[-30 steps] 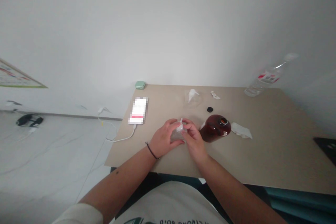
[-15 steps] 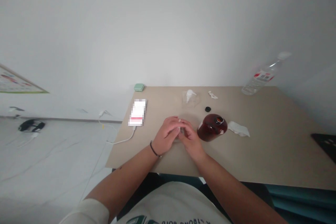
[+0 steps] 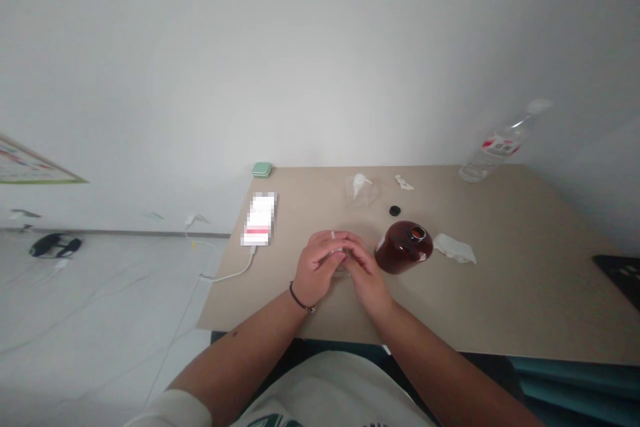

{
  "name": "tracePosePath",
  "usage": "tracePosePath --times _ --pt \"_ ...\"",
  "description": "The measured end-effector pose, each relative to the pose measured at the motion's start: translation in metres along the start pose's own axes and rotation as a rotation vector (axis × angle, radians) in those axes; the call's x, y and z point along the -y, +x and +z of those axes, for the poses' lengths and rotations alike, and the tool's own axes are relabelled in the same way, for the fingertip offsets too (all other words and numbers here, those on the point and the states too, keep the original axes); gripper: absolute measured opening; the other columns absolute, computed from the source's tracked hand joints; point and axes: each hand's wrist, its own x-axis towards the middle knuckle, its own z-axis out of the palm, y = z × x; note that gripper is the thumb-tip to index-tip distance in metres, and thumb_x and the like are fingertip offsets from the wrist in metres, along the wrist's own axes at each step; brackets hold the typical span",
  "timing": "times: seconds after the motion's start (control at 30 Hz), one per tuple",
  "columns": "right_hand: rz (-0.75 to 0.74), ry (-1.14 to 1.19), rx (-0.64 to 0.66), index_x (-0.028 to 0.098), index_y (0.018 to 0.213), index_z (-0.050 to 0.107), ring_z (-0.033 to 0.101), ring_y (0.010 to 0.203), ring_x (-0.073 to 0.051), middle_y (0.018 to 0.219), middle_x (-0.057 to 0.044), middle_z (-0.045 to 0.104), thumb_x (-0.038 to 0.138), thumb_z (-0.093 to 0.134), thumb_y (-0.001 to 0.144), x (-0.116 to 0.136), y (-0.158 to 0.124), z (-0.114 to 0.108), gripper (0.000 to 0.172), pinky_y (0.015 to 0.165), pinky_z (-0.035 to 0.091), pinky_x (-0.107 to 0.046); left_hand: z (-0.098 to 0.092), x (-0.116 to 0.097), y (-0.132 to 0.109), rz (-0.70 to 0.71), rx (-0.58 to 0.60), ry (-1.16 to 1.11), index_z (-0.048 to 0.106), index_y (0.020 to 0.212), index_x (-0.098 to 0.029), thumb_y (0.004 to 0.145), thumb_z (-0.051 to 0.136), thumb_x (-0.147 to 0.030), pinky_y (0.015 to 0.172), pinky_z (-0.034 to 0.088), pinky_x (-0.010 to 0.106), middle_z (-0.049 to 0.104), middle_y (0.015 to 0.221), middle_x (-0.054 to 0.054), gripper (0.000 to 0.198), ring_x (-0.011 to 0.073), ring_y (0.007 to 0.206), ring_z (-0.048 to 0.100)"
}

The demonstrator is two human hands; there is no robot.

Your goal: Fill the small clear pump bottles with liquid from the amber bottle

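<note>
Lighting: bright, diffuse, source out of view. Wall (image 3: pixel 320 60): pale, washed out. Shadows: faint, soft under left hand (image 3: pixel 317 268). Bottle (image 3: pixel 403 248): small glints. Counter (image 3: pixel 525 307): edges bowed by wide-angle distortion. Phone (image 3: pixel 259 219): pixelated. Overall focus: slightly soft.

A small clear bottle (image 3: pixel 341 259) sits between the left hand (image 3: pixel 318 268) and right hand (image 3: pixel 367 272), above a beige tabletop (image 3: pixel 520 300). A round brown glass bottle (image 3: pixel 404 248) rests just right of them, with a crumpled white tissue (image 3: pixel 454 248) beside it on the right.

I could read no text at this inspection. The red-and-white label on the plastic water bottle (image 3: pixel 503 145) was too small, the wall poster (image 3: pixel 30 167) too distant, the white phone screen (image 3: pixel 259 219) pixelated, and the shirt print (image 3: pixel 370 424) cut off by the frame.
</note>
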Motion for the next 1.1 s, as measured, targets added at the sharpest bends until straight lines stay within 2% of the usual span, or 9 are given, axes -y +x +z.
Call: tracePosePath --times 0.23,0.47,0.6,0.7,0.9,1.03,1.1 --pt "0.074 0.117 -0.025 0.027 0.09 0.068 0.064 0.113 -0.024 0.116 -0.005 0.069 0.042 0.065 0.089 -0.003 0.001 0.002 0.015 0.105 0.048 -0.046 0.0 0.001 0.0 0.018 0.015 -0.054 0.074 0.113 -0.028 0.099 0.054 -0.036 0.105 0.048 0.048 0.076 0.116 0.006 0.025 0.0222 0.115 0.064" --pt "-0.009 -0.004 -0.002 0.031 0.107 0.073 0.059 0.121 -0.026 0.123 -0.007 0.066 0.044 0.067 0.087 -0.007 -0.001 -0.001 0.024 0.11 0.043 -0.047 0.0 0.001 -0.002 -0.007 -0.023 -0.096 0.073 0.11 -0.022 0.101 0.047 -0.041 0.106 0.047 0.051 0.074 0.119 0.009 0.033 0.024 0.116 0.063" --pt "-0.041 -0.016 -0.051 0.029 0.092 0.071 0.062 0.114 -0.025 0.116 -0.006 0.067 0.043 0.072 0.084 -0.014 -0.002 0.002 0.016 0.105 0.046 -0.046 -0.001 0.001 -0.003 0.005 -0.007 -0.11 0.072 0.112 -0.022 0.101 0.047 -0.037 0.106 0.047 0.05 0.074 0.119 0.009 0.032 0.0239 0.117 0.062" --pt "-0.071 0.01 -0.096 0.027 0.085 0.064 0.063 0.111 -0.025 0.115 -0.006 0.067 0.04 0.076 0.081 -0.017 -0.003 0.006 0.018 0.102 0.047 -0.045 -0.001 0.002 -0.004 0.005 -0.004 -0.124 0.072 0.114 -0.023 0.102 0.047 -0.035 0.106 0.047 0.05 0.072 0.123 0.009 0.031 0.0239 0.12 0.059" --pt "-0.088 -0.032 -0.039 0.029 0.108 0.069 0.059 0.12 -0.024 0.123 -0.007 0.066 0.037 0.067 0.089 -0.006 -0.004 0.005 0.021 0.108 0.044 -0.046 0.0 0.004 -0.004 0.052 0.001 -0.134 0.071 0.116 -0.025 0.102 0.046 -0.031 0.106 0.044 0.047 0.072 0.124 0.008 0.029 0.0229 0.12 0.058" --pt "-0.076 -0.042 -0.073 0.027 0.093 0.068 0.061 0.117 -0.025 0.12 -0.007 0.067 0.037 0.071 0.085 -0.008 -0.005 0.006 0.013 0.106 0.045 -0.045 0.0 0.005 -0.004 0.035 -0.017 -0.146 0.072 0.114 -0.023 0.102 0.047 -0.031 0.105 0.046 0.047 0.072 0.123 0.01 0.029 0.0233 0.118 0.059" --pt "-0.073 -0.009 -0.108 0.026 0.087 0.064 0.062 0.114 -0.025 0.118 -0.007 0.067 0.037 0.075 0.082 -0.011 -0.005 0.007 0.016 0.102 0.047 -0.044 0.0 0.006 -0.004 0.027 -0.01 -0.148 0.072 0.114 -0.023 0.102 0.048 -0.032 0.104 0.046 0.047 0.072 0.124 0.01 0.029 0.0235 0.118 0.059"
